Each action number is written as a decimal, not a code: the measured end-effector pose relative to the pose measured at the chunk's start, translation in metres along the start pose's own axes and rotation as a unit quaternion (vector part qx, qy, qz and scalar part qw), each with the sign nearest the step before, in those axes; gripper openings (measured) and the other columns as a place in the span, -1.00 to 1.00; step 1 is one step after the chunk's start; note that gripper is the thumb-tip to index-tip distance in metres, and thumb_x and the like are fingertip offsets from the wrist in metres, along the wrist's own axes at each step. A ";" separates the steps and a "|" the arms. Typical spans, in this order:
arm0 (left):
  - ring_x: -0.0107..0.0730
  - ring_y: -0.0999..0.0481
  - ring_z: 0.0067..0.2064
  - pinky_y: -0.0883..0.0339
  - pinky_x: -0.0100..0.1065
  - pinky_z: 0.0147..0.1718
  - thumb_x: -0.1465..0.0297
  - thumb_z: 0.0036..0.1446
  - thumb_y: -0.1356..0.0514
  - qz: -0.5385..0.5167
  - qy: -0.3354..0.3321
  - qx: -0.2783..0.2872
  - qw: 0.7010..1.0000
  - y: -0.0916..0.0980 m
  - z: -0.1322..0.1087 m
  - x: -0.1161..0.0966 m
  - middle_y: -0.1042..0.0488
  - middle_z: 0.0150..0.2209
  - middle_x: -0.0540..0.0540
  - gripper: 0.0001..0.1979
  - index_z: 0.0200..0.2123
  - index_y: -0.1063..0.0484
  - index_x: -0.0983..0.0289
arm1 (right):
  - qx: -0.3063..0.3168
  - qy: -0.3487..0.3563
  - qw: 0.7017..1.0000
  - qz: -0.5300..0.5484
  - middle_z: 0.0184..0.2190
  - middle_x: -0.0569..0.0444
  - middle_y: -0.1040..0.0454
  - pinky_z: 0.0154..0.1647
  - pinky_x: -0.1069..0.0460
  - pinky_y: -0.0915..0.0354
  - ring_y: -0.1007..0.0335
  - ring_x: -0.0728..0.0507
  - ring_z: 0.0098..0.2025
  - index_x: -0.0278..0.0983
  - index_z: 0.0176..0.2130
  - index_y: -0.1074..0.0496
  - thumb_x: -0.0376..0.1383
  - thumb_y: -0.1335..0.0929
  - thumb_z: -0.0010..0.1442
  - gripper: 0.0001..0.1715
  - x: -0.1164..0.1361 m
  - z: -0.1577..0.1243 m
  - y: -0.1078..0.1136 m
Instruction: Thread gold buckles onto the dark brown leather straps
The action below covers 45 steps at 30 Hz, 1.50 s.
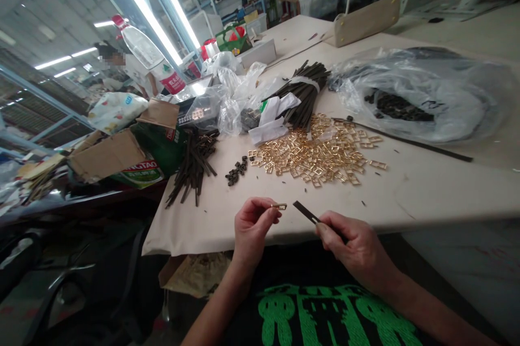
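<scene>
Between thumb and fingers, my left hand [255, 227] pinches a small gold buckle [279, 207] above the table's front edge. My right hand [351, 240] grips a dark flat strap [305, 210] whose free end points toward the buckle, with a small gap between them. Just beyond my hands lies a heap of gold rectangular buckles [312, 154]. Left of it is a little cluster of small dark loops [236, 170]. Loose dark straps [195, 159] lie farther left, and a banded bundle of dark straps [304, 94] lies behind the heap.
A clear plastic bag [450, 97] with dark pieces inside spreads over the right side. One long thin strip [422, 145] lies before it. A cardboard box [108, 156], crumpled plastic and a tilted bottle [148, 53] crowd the left. A beige bag-like piece [368, 21] stands behind.
</scene>
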State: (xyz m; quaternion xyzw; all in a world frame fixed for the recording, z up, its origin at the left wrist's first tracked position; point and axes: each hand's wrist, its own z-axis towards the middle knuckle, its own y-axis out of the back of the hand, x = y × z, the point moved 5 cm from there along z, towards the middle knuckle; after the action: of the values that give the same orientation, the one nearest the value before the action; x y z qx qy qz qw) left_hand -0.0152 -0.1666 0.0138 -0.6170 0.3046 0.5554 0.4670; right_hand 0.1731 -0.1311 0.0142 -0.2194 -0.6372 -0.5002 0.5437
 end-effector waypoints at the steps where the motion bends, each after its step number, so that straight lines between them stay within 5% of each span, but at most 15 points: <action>1: -0.48 -0.51 -0.41 -0.37 -0.46 -0.43 0.37 0.02 -0.38 0.002 -0.021 -0.003 1.000 0.000 -0.001 -0.003 -0.53 -0.37 0.03 -0.84 -0.41 -0.47 0.28 | -0.004 0.018 1.000 -0.017 -0.65 0.22 -0.21 -0.57 0.09 -0.12 -0.15 0.00 -0.60 -0.22 -0.52 -0.29 -0.23 -0.23 0.25 -0.68 0.001 -0.001 0.000; 7: -0.46 -0.52 -0.39 -0.41 -0.44 -0.39 0.38 0.04 -0.38 0.024 -0.075 -0.011 0.997 -0.002 -0.007 -0.014 -0.54 -0.36 0.04 -0.85 -0.41 -0.46 0.27 | 0.000 0.113 0.989 -0.092 -0.64 0.20 -0.29 -0.51 0.08 -0.13 -0.22 0.00 -0.59 -0.22 -0.50 -0.34 -0.29 -0.24 0.25 -0.72 0.009 -0.008 -0.007; 18: -0.30 -0.53 -0.14 -0.45 -0.33 -0.16 0.46 0.10 -0.32 0.150 -0.107 0.037 0.982 -0.005 -0.015 -0.008 -0.54 -0.20 0.12 -0.95 -0.38 -0.49 0.26 | -0.009 0.071 0.994 -0.078 -0.61 0.19 -0.30 -0.49 0.09 -0.14 -0.23 -0.01 -0.56 -0.23 -0.48 -0.30 -0.27 -0.22 0.29 -0.70 0.008 -0.003 -0.013; 22: -0.30 -0.55 -0.15 -0.47 -0.26 -0.13 0.48 0.11 -0.31 0.255 -0.220 0.054 0.940 -0.010 -0.019 -0.016 -0.54 -0.17 0.12 -0.95 -0.37 -0.50 0.24 | 0.003 0.059 0.998 -0.025 -0.58 0.18 -0.31 -0.49 0.09 -0.16 -0.25 -0.02 -0.53 -0.23 -0.45 -0.31 -0.23 -0.21 0.32 -0.69 0.003 -0.002 -0.016; 27: -0.41 -0.51 -0.26 -0.45 -0.39 -0.30 0.52 0.11 -0.30 0.388 -0.369 0.051 0.843 -0.018 -0.030 -0.028 -0.47 -0.28 0.06 -0.88 -0.29 -0.54 0.20 | 0.022 0.021 0.998 0.056 -0.57 0.19 -0.33 -0.50 0.09 -0.19 -0.28 -0.02 -0.54 -0.23 -0.41 -0.32 -0.19 -0.21 0.35 -0.68 -0.006 -0.002 -0.023; 33: -0.50 -0.43 -0.44 -0.33 -0.48 -0.46 0.50 0.19 -0.24 0.482 -0.436 0.086 0.755 -0.026 -0.037 -0.029 -0.45 -0.43 0.02 -0.91 -0.27 -0.54 0.23 | 0.027 -0.019 0.989 0.145 -0.59 0.21 -0.32 -0.54 0.10 -0.21 -0.26 0.00 -0.60 -0.23 -0.39 -0.33 -0.18 -0.21 0.35 -0.69 -0.007 -0.002 -0.029; 45: -0.45 -0.46 -0.41 -0.33 -0.43 -0.39 0.54 0.19 -0.19 0.500 -0.449 0.076 0.737 -0.025 -0.034 -0.027 -0.51 -0.41 0.04 -0.88 -0.24 -0.47 0.23 | 0.057 -0.084 0.974 0.202 -0.58 0.21 -0.32 -0.58 0.12 -0.20 -0.24 0.02 -0.61 -0.25 -0.38 -0.34 -0.15 -0.20 0.33 -0.68 -0.020 -0.010 -0.040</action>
State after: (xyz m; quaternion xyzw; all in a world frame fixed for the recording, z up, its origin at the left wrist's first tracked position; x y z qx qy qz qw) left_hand 0.0153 -0.1919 0.0441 -0.0179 0.3656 0.8964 0.2498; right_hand 0.1517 -0.1507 -0.0212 -0.3537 -0.6501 -0.3228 0.5899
